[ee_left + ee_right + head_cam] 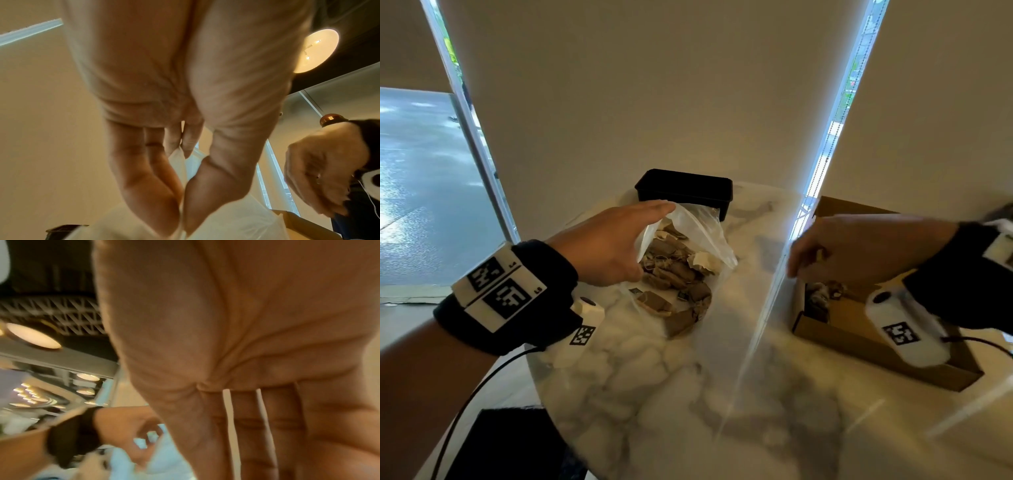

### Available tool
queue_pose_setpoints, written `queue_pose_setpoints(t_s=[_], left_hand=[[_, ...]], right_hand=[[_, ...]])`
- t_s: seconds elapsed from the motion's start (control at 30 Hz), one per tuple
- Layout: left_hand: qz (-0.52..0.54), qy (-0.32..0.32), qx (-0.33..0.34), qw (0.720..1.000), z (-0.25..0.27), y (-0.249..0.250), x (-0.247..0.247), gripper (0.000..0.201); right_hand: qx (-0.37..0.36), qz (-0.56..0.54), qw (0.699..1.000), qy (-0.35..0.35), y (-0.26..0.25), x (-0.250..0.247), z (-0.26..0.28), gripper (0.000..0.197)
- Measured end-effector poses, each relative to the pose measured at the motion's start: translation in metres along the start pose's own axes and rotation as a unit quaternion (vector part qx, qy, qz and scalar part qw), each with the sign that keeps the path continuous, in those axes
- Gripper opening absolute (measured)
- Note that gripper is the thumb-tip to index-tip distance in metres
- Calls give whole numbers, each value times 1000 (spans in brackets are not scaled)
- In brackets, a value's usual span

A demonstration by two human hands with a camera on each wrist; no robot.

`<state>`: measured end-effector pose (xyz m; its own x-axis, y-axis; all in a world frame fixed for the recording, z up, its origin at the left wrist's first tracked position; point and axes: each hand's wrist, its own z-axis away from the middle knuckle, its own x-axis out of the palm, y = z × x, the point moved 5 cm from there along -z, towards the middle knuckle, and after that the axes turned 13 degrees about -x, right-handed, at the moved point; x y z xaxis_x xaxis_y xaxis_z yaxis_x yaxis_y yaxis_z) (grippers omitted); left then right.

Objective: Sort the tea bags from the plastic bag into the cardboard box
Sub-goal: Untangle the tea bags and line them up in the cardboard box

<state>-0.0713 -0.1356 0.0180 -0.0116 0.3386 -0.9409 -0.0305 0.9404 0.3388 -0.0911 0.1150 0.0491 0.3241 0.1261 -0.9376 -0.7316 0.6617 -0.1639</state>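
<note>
A clear plastic bag (709, 236) full of brown tea bags (674, 270) lies at the middle of the marble table. My left hand (650, 240) pinches the bag's upper left rim between thumb and fingers and holds the mouth up; the left wrist view shows the film (180, 183) caught in that left-hand pinch (182, 207). An open cardboard box (859, 349) stands at the right with a few tea bags (820, 298) in its left end. My right hand (801, 260) hovers blurred over the box's left edge, fingers pointing down and spread (267, 434), with nothing seen in them.
A black rectangular container (685, 188) stands just behind the bag against the wall. The round marble table (654, 394) has bare surface in front of the bag and box. A dark object (510, 442) sits below the table's left edge.
</note>
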Motion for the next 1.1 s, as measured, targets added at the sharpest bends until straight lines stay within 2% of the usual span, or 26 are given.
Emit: queue_pose_setpoints(t_s=[0.07,0.13,0.23,0.37,0.47,0.53,0.6,0.73,0.8,0.9,1.0,1.03,1.1], left_hand=[[2,-3,4,1000,0,2,1,101],[3,-7,9,1000,1,6,2,101],[3,-11,16,1000,1,9,5,101],[-3,-18,32,999,0,10,10,99],[-11,-27,47,998,-2,8,13,98],[-17,-32,53,998,-4,7,14,98],[-20,-35,57,998,-7,7,15,97],[-10,-30,57,998,-9,7,17,97],[-11,-28,55,998,-10,6,17,96],[-17,-29,52,998,-11,4,17,96],[-14,-35,48,998,-9,4,15,96],[-12,-36,46,998,-9,3,15,97],[-8,-35,44,998,-8,3,15,96]], right_hand=[[-49,-16,999,8,-44,4,-16,16],[-84,15,996,14,-77,16,-42,18],[-77,98,992,18,-99,37,-87,22],[-42,170,984,-38,-95,60,-125,32],[-24,142,988,-62,-88,63,-130,48],[-26,101,992,-73,-86,64,-128,52],[-32,54,996,-65,-86,66,-129,50],[-58,-4,998,14,-88,63,-133,59],[-71,25,997,-1,-90,64,-135,65],[-95,65,992,-43,-93,67,-137,56],[-84,41,995,-16,-90,63,-137,31],[-75,45,996,-8,-89,62,-136,30],[-58,39,997,-13,-86,63,-135,44]])
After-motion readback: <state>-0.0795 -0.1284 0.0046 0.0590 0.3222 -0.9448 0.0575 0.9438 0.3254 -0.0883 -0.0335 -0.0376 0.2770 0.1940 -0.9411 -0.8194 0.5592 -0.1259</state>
